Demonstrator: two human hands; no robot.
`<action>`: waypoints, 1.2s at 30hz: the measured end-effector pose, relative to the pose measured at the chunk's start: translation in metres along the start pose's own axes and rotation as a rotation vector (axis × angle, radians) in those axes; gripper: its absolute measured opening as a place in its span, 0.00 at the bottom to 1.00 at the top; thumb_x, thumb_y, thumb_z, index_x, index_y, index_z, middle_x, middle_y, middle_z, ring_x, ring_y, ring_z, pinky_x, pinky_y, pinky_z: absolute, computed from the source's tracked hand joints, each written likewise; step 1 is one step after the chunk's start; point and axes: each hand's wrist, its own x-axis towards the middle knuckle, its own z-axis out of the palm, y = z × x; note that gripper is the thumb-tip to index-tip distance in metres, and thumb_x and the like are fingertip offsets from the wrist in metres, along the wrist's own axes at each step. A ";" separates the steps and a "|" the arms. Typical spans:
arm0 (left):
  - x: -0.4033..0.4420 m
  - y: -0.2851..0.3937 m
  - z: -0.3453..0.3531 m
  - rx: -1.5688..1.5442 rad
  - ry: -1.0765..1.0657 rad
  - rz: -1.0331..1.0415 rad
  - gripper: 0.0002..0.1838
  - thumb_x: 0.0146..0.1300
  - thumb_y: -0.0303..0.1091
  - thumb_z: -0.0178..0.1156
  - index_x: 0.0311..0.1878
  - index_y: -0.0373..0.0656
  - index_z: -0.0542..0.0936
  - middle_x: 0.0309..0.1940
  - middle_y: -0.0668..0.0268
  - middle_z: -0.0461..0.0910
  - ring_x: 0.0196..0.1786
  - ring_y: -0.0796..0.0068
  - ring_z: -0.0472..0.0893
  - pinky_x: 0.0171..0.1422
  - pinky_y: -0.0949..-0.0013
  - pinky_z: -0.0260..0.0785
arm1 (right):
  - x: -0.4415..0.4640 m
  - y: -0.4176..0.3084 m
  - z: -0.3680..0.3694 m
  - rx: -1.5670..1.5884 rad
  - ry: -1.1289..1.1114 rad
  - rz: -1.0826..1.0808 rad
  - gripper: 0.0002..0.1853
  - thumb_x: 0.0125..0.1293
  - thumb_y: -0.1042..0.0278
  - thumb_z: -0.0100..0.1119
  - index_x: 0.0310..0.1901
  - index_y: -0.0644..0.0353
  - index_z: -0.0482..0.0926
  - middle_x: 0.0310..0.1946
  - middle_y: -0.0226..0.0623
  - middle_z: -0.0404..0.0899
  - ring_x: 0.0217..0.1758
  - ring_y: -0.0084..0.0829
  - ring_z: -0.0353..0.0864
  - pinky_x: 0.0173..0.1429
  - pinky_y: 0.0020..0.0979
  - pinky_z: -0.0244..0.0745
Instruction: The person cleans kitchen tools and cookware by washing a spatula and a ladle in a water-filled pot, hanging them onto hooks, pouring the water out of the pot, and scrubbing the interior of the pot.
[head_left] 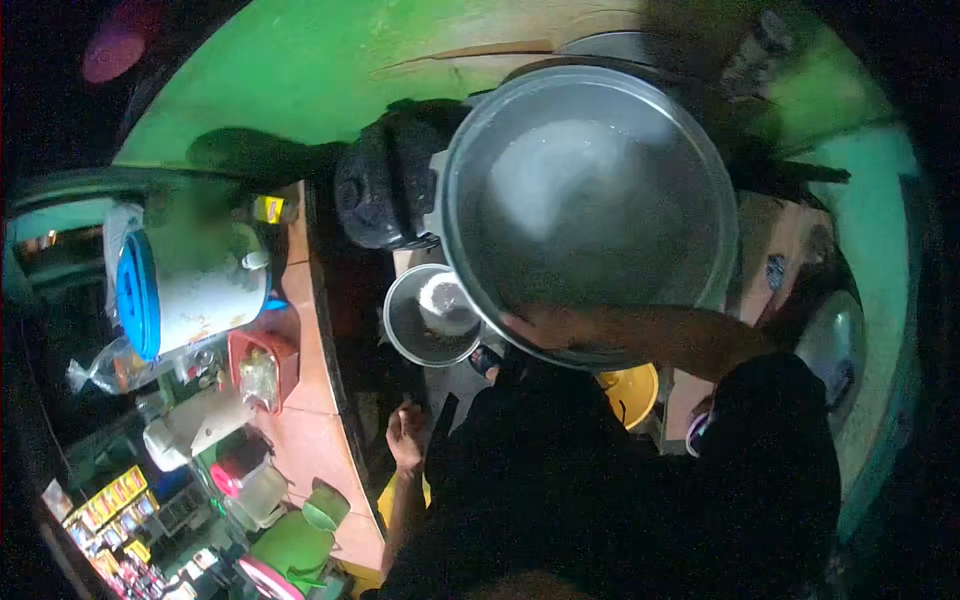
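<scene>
A large round metal pot (640, 240) fills the upper middle of the view, with cloudy greyish liquid inside. My right forearm reaches in from the right across the pot's near edge, and my right hand (545, 328) is at that edge; its fingers are too dark to make out. Lower left of the pot, my left hand (405, 430) hangs beside my dark clothing, fingers curled, with nothing visible in it. A smaller metal pot (432, 318) with a little something at its bottom stands left of the large pot's near side.
A dark gas cylinder-like object (375, 195) stands left of the pot. The tiled counter (310, 420) at left bears a white container with a blue lid (140, 295), a red basket (285, 372) and green tubs (290, 550). A yellow bowl (635, 392) sits below the pot.
</scene>
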 end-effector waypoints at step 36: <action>0.162 0.280 0.220 0.114 -0.510 0.210 0.20 0.69 0.43 0.52 0.51 0.33 0.77 0.45 0.60 0.80 0.48 0.72 0.77 0.56 0.70 0.67 | -0.190 0.094 -0.254 0.629 1.239 0.754 0.22 0.61 0.57 0.60 0.54 0.60 0.75 0.49 0.46 0.77 0.49 0.41 0.77 0.56 0.38 0.71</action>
